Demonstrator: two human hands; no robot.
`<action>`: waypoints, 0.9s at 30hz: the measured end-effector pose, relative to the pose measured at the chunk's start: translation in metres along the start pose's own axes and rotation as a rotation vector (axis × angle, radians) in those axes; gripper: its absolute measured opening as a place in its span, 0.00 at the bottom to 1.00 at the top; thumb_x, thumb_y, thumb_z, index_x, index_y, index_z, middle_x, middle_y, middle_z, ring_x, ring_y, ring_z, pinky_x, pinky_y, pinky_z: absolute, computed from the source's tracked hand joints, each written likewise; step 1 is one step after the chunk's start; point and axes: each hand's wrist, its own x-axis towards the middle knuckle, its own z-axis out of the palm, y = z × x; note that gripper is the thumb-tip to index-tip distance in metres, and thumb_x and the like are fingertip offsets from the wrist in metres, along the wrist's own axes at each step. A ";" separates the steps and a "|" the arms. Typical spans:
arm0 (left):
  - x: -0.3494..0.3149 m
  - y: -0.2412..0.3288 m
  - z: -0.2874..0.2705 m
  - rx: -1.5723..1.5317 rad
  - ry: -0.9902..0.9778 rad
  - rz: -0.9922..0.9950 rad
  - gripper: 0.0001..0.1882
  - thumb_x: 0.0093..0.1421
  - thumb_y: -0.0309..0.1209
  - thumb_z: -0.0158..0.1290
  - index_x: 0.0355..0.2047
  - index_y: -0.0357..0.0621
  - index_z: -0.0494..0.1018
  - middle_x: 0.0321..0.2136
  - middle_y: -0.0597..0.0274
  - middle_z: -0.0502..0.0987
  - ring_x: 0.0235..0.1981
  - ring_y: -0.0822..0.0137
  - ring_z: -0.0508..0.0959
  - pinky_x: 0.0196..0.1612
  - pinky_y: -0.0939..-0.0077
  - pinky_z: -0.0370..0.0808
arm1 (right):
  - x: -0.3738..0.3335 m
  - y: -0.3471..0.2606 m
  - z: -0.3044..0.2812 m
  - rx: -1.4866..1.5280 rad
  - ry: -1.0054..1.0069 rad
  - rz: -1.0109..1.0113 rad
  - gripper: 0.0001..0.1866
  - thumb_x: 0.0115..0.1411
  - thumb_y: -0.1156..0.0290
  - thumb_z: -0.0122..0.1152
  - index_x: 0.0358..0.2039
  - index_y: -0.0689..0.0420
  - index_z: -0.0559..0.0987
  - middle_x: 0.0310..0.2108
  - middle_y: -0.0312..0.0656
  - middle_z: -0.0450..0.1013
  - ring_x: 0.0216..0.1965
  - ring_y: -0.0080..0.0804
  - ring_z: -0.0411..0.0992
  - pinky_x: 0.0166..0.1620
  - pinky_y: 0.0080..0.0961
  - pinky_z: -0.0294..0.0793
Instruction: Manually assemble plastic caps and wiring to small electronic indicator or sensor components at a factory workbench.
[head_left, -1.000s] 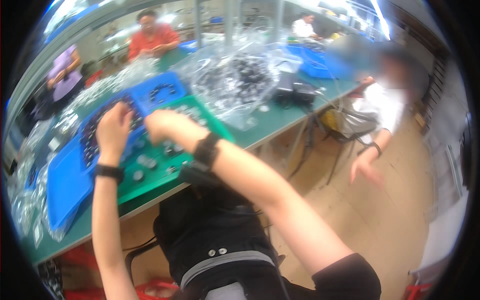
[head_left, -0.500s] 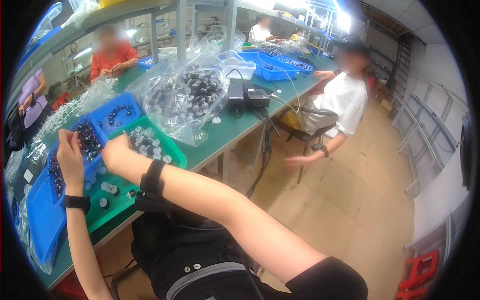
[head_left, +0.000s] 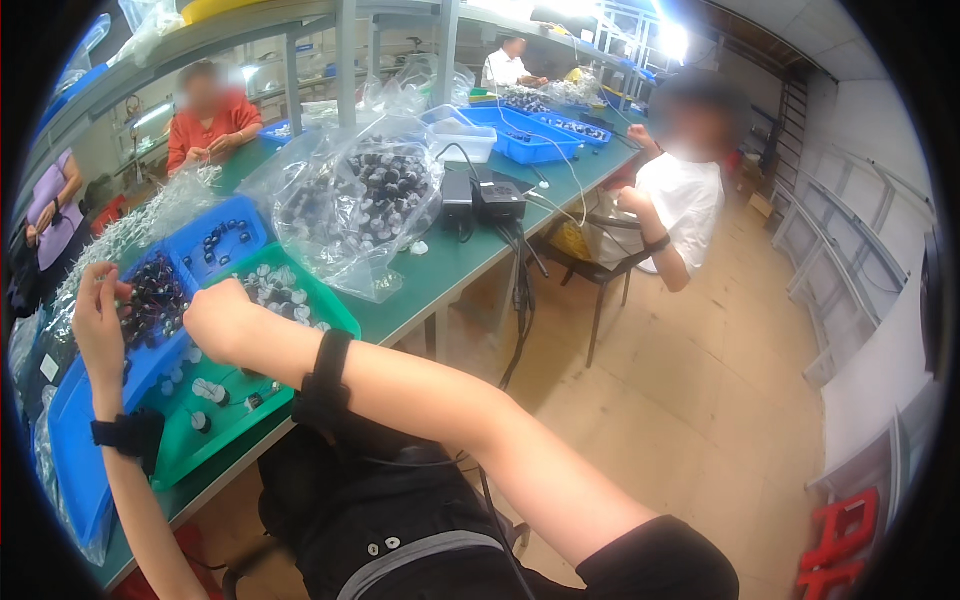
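The green bench (head_left: 428, 282), as I watched it remotely
On its top I saw a green tray (head_left: 185, 445) at the near edge, blue trays (head_left: 78, 445) beside it, a clear bag (head_left: 305, 205) of black-and-white parts, two black boxes (head_left: 498, 202) with cables, and farther along a whitish tub (head_left: 468, 146) and blue bin (head_left: 545, 151).

Small dark parts (head_left: 155, 298) lie heaped in the blue tray (head_left: 150, 361) between my left grip (head_left: 98, 320) and right grip (head_left: 215, 318); white-and-black round pieces (head_left: 280, 293) crowd the far end of the green tray (head_left: 182, 442), a few loose nearer me.
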 end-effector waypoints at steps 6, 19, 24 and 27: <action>-0.002 0.009 -0.019 -0.306 -0.194 -0.056 0.09 0.64 0.33 0.40 0.34 0.42 0.67 0.14 0.72 0.60 0.13 0.83 0.60 0.15 0.89 0.59 | 0.012 0.004 0.002 0.113 -0.127 0.038 0.10 0.42 0.71 0.58 0.28 0.57 0.80 0.31 0.45 0.75 0.35 0.40 0.75 0.37 0.32 0.74; -0.071 0.109 -0.034 -0.485 -0.484 -0.291 0.12 0.58 0.32 0.39 0.31 0.38 0.70 0.19 0.68 0.63 0.21 0.77 0.62 0.23 0.81 0.59 | 0.009 0.002 0.009 -0.075 -0.196 0.035 0.12 0.45 0.71 0.58 0.33 0.55 0.80 0.36 0.44 0.76 0.39 0.36 0.75 0.40 0.30 0.74; -0.089 0.108 -0.037 -0.450 -0.551 -0.335 0.09 0.59 0.25 0.40 0.33 0.39 0.71 0.18 0.72 0.62 0.20 0.81 0.61 0.23 0.85 0.59 | 0.009 -0.005 0.005 -0.137 -0.248 0.049 0.14 0.43 0.71 0.60 0.34 0.54 0.80 0.38 0.42 0.75 0.41 0.34 0.74 0.41 0.28 0.73; -0.094 0.102 -0.038 -0.464 -0.547 -0.334 0.10 0.60 0.25 0.39 0.34 0.39 0.71 0.17 0.73 0.62 0.19 0.82 0.60 0.23 0.85 0.59 | 0.003 -0.008 -0.002 -0.159 -0.308 0.067 0.15 0.44 0.71 0.60 0.36 0.54 0.79 0.39 0.40 0.75 0.42 0.33 0.74 0.41 0.27 0.73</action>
